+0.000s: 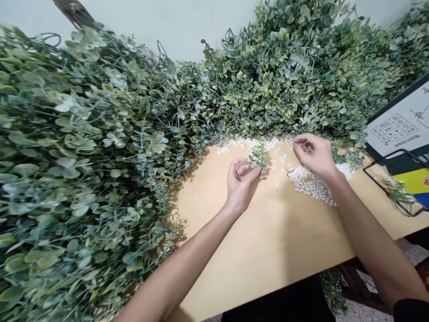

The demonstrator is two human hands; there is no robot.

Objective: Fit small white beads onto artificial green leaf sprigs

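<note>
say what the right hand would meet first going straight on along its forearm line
Most likely the right hand would meet the bank of green foliage first, though depth is hard to judge.

On the table (254, 250), foliage (94, 134) lies left and behind, the bead pile (310, 188) rightward.

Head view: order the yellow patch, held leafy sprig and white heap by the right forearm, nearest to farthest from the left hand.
1. Leafy sprig: held in the left hand.
2. White heap: to that hand's right.
3. Yellow patch: at the picture's right edge.
</note>
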